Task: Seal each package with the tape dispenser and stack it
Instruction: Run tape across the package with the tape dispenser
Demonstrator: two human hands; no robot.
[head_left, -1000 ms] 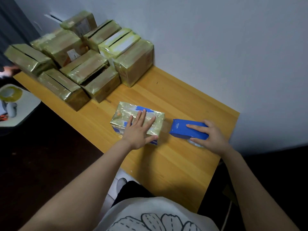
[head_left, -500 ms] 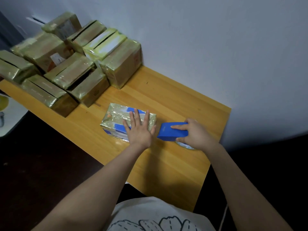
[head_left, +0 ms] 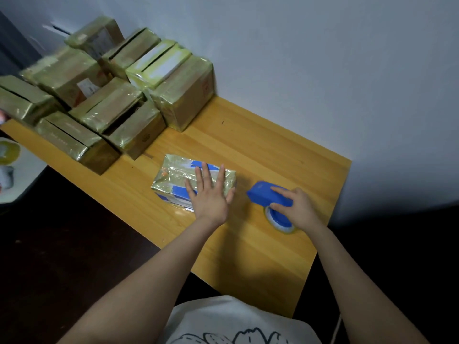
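Note:
A small package [head_left: 177, 175] wrapped in shiny tape, with blue showing through, lies flat in the middle of the wooden table [head_left: 260, 150]. My left hand [head_left: 210, 194] presses on its top with straight, spread fingers. Just right of the package, my right hand [head_left: 295, 207] grips the blue tape dispenser [head_left: 265, 194], whose tape roll [head_left: 278, 220] rests on the table. A short gap separates the dispenser's front from the package.
A stack of several taped brown boxes [head_left: 111, 95] fills the table's far left, against the white wall [head_left: 323, 58]. A white side surface [head_left: 27, 175] with small items stands at the left edge. Dark floor lies below the table's front edge.
The dispenser went up against the package's right end half a second ago and has now drawn back to the right. My left hand stays pressed on the package.

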